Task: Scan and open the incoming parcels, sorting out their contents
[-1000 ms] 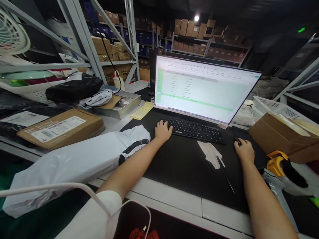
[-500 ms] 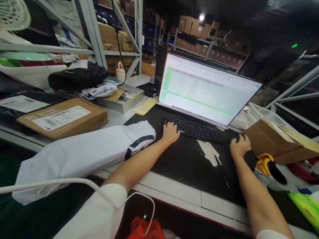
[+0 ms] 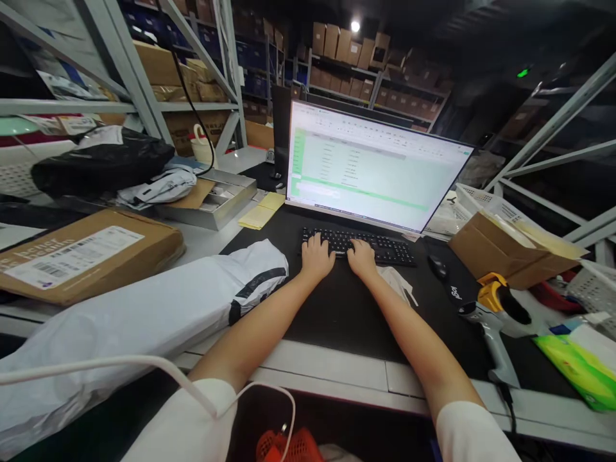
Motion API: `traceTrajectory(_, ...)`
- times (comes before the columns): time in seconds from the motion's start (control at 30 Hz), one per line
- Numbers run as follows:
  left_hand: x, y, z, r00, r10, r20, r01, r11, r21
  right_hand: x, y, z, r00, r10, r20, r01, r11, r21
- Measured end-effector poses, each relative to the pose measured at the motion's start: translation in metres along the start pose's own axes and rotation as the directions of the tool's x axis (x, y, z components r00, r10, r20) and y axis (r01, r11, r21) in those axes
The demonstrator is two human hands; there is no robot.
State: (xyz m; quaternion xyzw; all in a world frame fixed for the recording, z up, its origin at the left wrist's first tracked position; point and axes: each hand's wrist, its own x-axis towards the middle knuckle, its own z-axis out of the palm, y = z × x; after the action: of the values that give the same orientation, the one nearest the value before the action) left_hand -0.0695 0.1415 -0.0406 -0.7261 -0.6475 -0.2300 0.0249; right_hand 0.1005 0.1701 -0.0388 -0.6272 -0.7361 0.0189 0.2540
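Both hands are now laid spread and flat on the black keyboard (image 3: 357, 246) at the centre of the frame, the left hand (image 3: 316, 255) on its left part and the right hand (image 3: 362, 258) just beside it at the middle, nothing being pinched. A second ago the right hand was rested on the mouse (image 3: 437, 266), which is now left free to the right of the keyboard on the dark bench (image 3: 346, 308); two-handed typing is judged to be in hand. The lit monitor (image 3: 370, 170) is seen just behind the keyboard, a white mailer bag (image 3: 158, 314) at lower left and a scanner (image 3: 495, 314) at lower right.
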Motion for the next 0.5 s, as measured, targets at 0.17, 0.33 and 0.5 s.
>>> traceTrajectory(0.17,0.005,-0.004,0.006,1.000,-0.016,0.009,0.016,1.000,-0.006,-0.002,0.002,0.005,1.000,-0.013,-0.027,0.013,1.000,0.011)
traceTrajectory(0.33,0.007,-0.004,0.013,1.000,-0.001,-0.006,0.001,1.000,-0.002,-0.011,0.005,0.010,0.996,-0.046,-0.070,0.048,0.999,0.023)
traceTrajectory(0.5,0.011,-0.004,0.015,1.000,-0.025,0.011,0.025,1.000,-0.014,-0.009,0.006,0.001,0.982,-0.087,-0.170,0.091,0.996,0.021)
